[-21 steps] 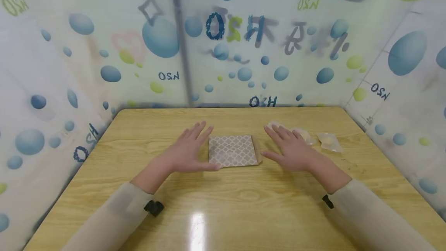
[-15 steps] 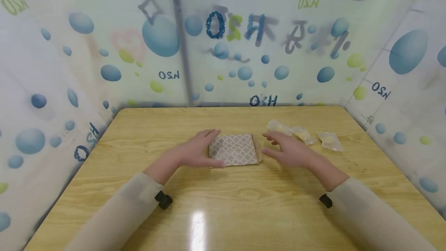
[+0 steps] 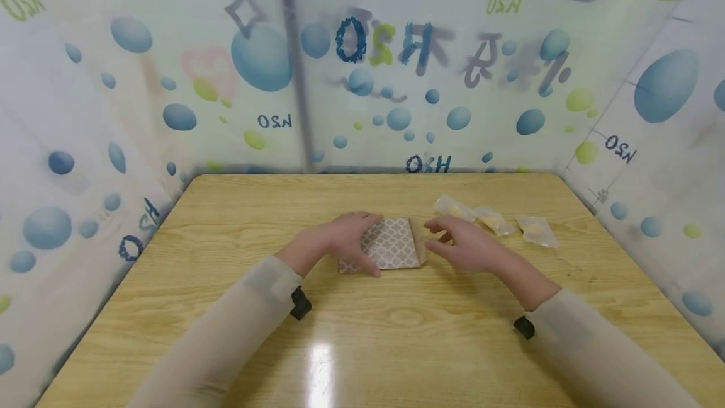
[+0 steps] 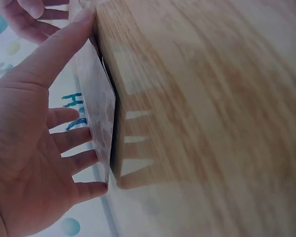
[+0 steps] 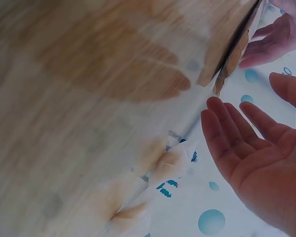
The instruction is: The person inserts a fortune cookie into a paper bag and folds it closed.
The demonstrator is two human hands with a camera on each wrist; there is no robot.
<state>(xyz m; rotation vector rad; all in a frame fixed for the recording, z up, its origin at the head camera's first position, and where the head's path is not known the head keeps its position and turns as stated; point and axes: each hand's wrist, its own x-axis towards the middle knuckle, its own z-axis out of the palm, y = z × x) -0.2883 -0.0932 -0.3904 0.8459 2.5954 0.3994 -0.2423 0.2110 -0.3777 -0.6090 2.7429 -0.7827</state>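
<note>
The left hand (image 3: 352, 241) has moved toward 3 o'clock and now spans the 9 o'clock part of the patterned packet (image 3: 394, 244), thumb and fingers apart; whether they press it I cannot tell. The packet lies on the table (image 3: 374, 345) at 12 o'clock from the person, unmoved, so only the reach has advanced. The right hand (image 3: 469, 249), fingers loosely bent, thumb apart, holds nothing at the packet's 3 o'clock end. 3 clear bags (image 3: 494, 220) lie at 1 o'clock.

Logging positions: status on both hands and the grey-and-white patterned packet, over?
Left hand spread across packet. Right hand empty beside its tan flap. Packet on yellowish wooden table. Three clear plastic sachets off right, seemingly not blocking.
</note>
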